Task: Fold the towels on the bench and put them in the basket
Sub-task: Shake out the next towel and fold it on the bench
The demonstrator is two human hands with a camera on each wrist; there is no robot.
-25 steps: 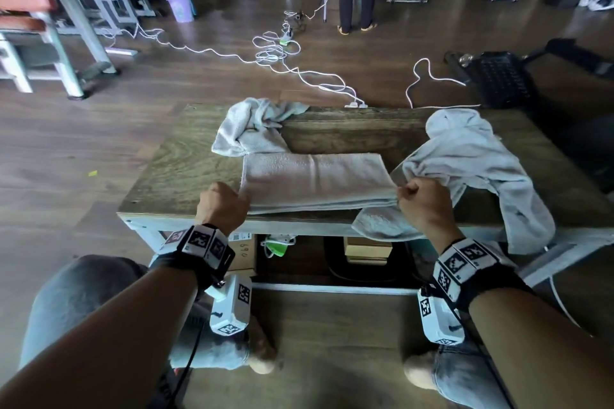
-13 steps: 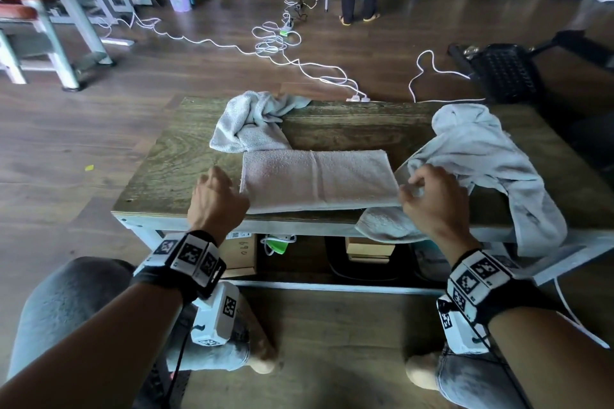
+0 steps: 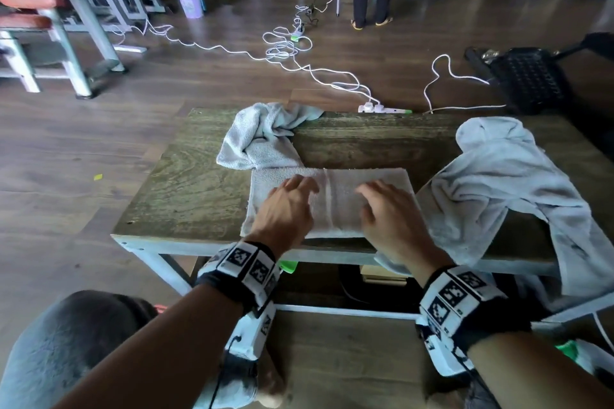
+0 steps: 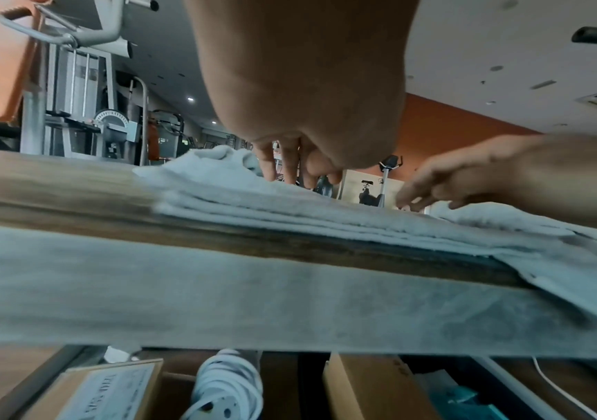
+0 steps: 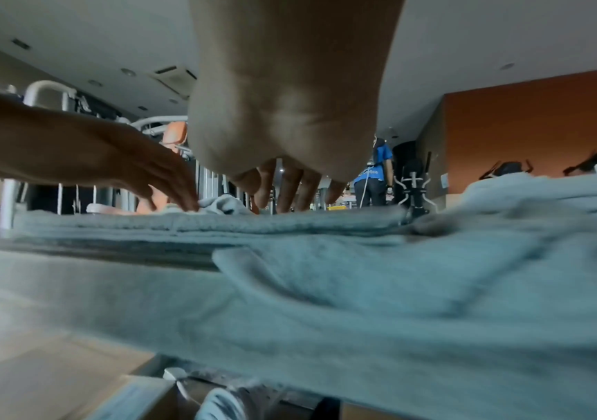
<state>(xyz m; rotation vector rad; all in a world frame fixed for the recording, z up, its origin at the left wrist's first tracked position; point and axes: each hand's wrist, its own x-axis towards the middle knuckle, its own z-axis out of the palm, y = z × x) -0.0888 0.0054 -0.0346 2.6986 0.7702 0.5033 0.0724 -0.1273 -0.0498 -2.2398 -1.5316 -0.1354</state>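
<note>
Palms down, fingers spread, left hand [image 3: 287,209] and right hand [image 3: 390,214] press the folded grey terry towel [image 3: 335,199] at the worktop's [image 3: 186,189] near edge; careless lifting could unfold it.

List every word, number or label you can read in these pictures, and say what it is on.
Nothing reads clearly.
Label on cardboard box under the bench: print blurred.
Blue shirt of a person behind: lettering too small.
Wristbands: square patterns only, no words.

Bench [image 3: 186,196] left bare; crumpled towel [image 3: 505,183] blocks right
</note>
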